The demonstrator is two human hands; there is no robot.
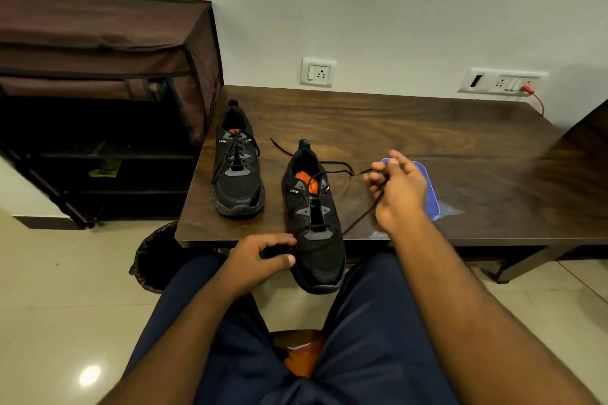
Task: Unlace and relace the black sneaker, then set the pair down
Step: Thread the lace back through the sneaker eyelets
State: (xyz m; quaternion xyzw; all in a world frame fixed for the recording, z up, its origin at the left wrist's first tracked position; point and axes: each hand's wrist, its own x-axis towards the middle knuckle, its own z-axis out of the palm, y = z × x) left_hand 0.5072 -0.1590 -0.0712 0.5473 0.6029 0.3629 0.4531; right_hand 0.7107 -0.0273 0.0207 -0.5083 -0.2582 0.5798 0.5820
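Two black sneakers with grey patches and orange insoles stand on a dark wooden table (411, 128), heels toward the wall. The left sneaker (237, 168) is fully laced. The near sneaker (314, 223) is mostly unlaced and its toe overhangs the table's front edge. Its dark lace (358, 217) runs from the lowest eyelets up to my right hand (398, 189), which pinches it to the right of the shoe; another stretch trails over the table behind. My left hand (260, 260) curls around the left side of the near sneaker's toe.
A blue flat object (431, 197) lies on the table behind my right hand. A brown fabric shoe rack (105, 102) stands left of the table, a dark wicker basket (158, 256) on the floor below the table corner. Wall sockets (317, 72) and a red cable (536, 100) sit behind.
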